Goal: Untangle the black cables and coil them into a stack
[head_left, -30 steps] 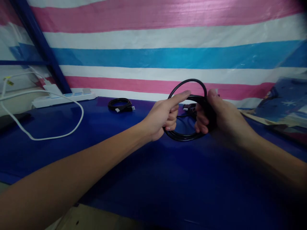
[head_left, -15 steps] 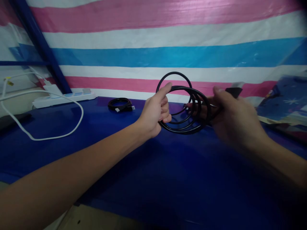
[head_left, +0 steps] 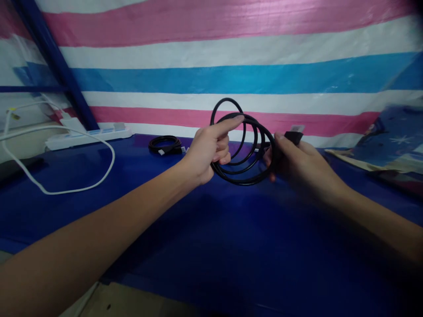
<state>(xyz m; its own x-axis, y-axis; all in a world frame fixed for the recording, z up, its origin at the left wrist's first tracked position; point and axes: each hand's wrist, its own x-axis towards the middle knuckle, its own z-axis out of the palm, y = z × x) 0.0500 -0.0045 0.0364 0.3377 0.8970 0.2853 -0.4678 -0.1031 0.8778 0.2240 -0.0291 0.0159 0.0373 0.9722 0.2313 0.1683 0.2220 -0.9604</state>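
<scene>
A black cable hangs in loose loops between my two hands, above the blue tabletop. My left hand is closed round the left side of the loops, its index finger stretched along the top. On the right side, my right hand grips the cable near its plug, which sticks up past the thumb with a clear cap-like tip. Part of the right fingers is blurred and hidden behind the coil. Another coiled black cable, with light-coloured connector ends, lies on the table left of my left hand.
A white power strip with a plugged-in charger stands at the back left. Its white cord loops over the table. A dark flat object lies at the left edge. Striped sheeting hangs behind; a blue patterned item sits at right.
My right hand has moved left, closer to my left hand, bringing the plug with it. The loops have drawn in and shifted slightly left; my left hand has also moved a little left.
</scene>
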